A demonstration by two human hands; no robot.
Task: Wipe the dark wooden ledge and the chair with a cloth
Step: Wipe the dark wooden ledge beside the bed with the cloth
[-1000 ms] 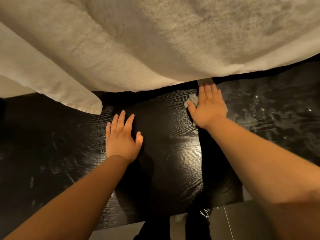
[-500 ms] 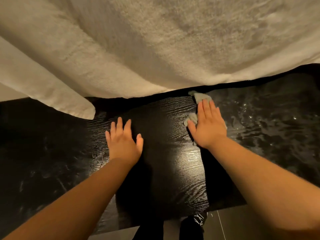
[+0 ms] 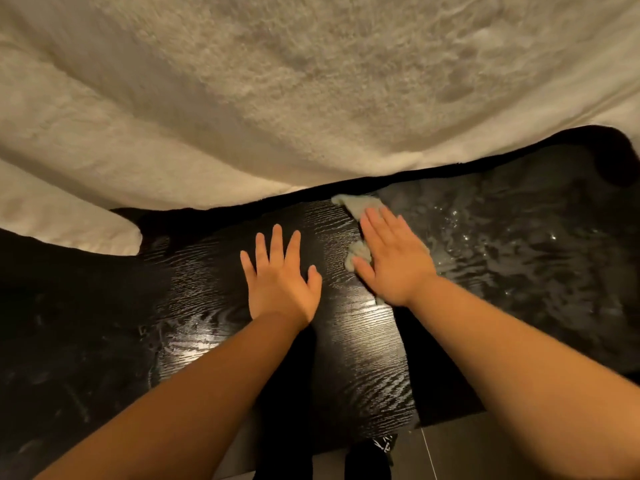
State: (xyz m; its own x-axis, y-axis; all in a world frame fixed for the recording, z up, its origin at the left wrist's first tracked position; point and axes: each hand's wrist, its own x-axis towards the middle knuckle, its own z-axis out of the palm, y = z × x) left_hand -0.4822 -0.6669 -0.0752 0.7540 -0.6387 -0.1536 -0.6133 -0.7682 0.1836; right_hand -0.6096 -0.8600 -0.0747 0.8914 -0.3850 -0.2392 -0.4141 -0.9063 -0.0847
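My right hand (image 3: 391,261) lies flat, fingers straight, pressing a small, crumpled pale cloth (image 3: 360,204) on the shiny dark wooden ledge (image 3: 363,358). My left hand (image 3: 280,282) rests flat and spread just beside it. A fluffy white blanket (image 3: 277,98) covers the ledge's far edge.

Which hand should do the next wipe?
Right. The right hand lies flat on the cloth, pressing it to the ledge. The left hand rests bare on the ledge, with no cloth under it.
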